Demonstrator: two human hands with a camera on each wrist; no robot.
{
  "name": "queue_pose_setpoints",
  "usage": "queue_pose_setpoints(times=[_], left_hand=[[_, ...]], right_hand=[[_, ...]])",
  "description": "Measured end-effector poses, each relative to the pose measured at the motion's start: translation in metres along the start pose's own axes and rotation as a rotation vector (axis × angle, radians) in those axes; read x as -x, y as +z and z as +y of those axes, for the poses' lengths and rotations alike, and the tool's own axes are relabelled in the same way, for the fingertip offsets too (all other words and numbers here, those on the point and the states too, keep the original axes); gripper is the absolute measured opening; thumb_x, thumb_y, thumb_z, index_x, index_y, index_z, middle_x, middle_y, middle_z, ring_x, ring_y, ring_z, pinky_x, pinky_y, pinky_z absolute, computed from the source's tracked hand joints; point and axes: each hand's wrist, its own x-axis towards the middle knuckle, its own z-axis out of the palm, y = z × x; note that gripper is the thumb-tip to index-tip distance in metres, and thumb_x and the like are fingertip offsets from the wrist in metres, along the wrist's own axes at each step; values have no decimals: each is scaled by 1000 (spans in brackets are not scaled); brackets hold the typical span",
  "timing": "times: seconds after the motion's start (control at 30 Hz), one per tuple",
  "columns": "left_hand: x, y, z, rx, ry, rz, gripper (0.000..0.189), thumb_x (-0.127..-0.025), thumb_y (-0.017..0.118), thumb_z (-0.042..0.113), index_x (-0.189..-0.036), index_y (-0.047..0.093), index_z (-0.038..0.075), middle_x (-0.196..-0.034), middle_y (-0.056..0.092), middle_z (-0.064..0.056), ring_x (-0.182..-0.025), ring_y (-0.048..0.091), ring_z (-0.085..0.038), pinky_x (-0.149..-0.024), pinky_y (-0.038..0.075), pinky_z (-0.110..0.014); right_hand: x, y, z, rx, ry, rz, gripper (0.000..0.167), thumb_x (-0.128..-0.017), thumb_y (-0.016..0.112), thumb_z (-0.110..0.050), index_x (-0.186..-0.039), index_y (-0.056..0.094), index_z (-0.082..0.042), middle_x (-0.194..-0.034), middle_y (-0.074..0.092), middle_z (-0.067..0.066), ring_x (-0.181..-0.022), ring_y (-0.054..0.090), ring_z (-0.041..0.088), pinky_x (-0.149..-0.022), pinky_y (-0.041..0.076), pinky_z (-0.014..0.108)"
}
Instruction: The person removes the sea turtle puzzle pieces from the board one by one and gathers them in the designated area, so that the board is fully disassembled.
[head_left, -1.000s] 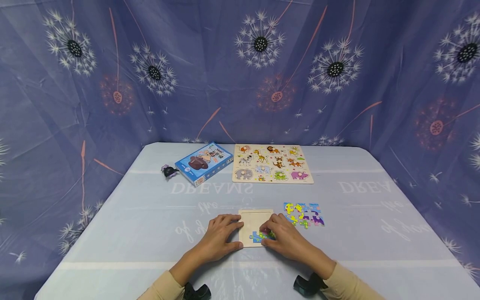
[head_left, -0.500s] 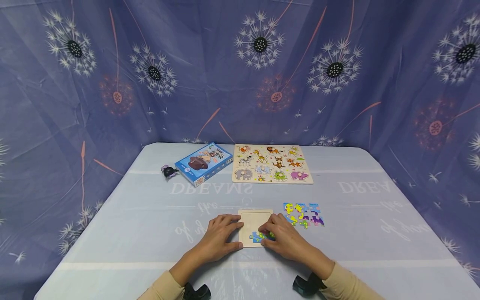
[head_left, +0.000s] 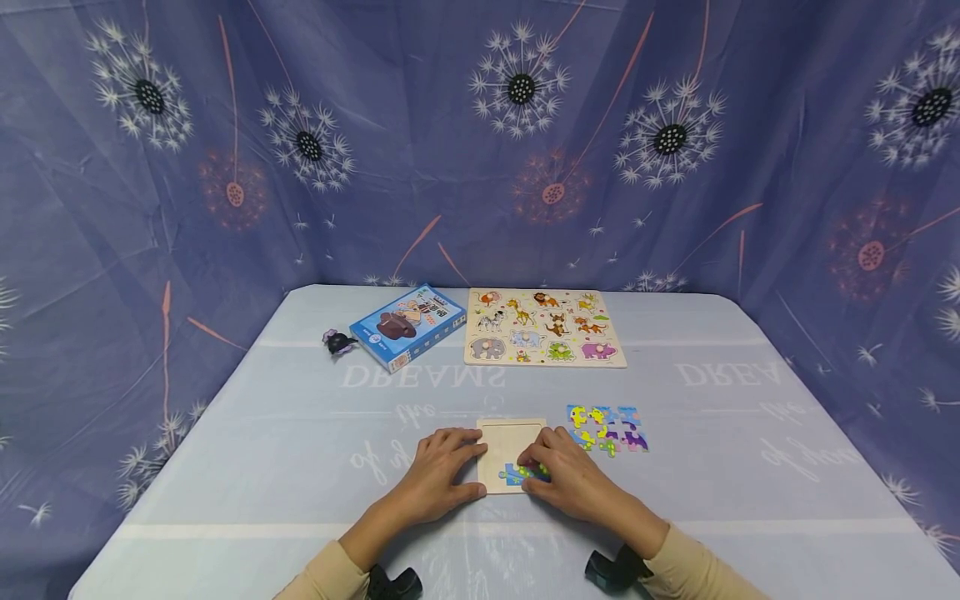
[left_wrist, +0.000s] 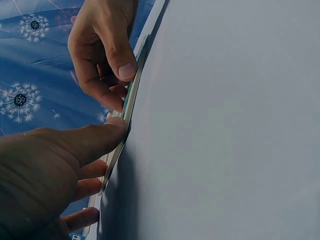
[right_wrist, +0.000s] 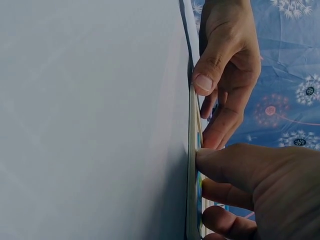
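A small wooden puzzle tray [head_left: 510, 439] lies flat near the front of the table. Along its bottom edge, blue and green jigsaw pieces [head_left: 513, 475] sit inside the frame. My left hand [head_left: 442, 471] rests at the tray's left side, thumb at the lower corner and fingertips at the upper edge. With curled fingers and thumb, my right hand [head_left: 566, 475] pinches a green-spotted puzzle piece [head_left: 542, 472] at the lower right, partly hidden beneath it. In the right wrist view, the right thumb [right_wrist: 212, 162] lies at the tray's rim.
Several loose jigsaw pieces [head_left: 607, 429], yellow, blue and purple, lie right of the tray. Behind stand an animal peg puzzle board [head_left: 545, 327] and a blue box [head_left: 408, 327]. A small dark object [head_left: 338, 342] lies left of the box. A patterned curtain [head_left: 420, 150] hangs behind the table.
My right fingers have shifted very slightly over the piece at the tray's lower right; a pink patch seen under them earlier is now covered. The left hand has stayed in place.
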Motion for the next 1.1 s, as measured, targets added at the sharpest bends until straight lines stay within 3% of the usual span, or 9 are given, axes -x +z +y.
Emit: queue_pose_setpoints(times=[0.5, 1.1], left_hand=[[0, 1, -1, -2, 3, 6, 54, -80, 72, 37, -125, 60, 11, -138, 49, -6, -126, 41, -29, -98, 30, -54], [0, 0, -1, 6, 5, 2, 54, -81, 72, 37, -126, 60, 11, -139, 49, -6, -126, 41, -29, -100, 30, -55]], right_hand=[[-1, -2, 1, 19, -16, -11, 26, -74, 78, -31, -94, 62, -24, -82, 48, -13, -80, 37, 5, -72, 35, 23], [-4, 1, 0, 42, -55, 28, 22, -73, 78, -26, -93, 69, -20, -79, 51, -10, -76, 38, 5, -69, 34, 23]])
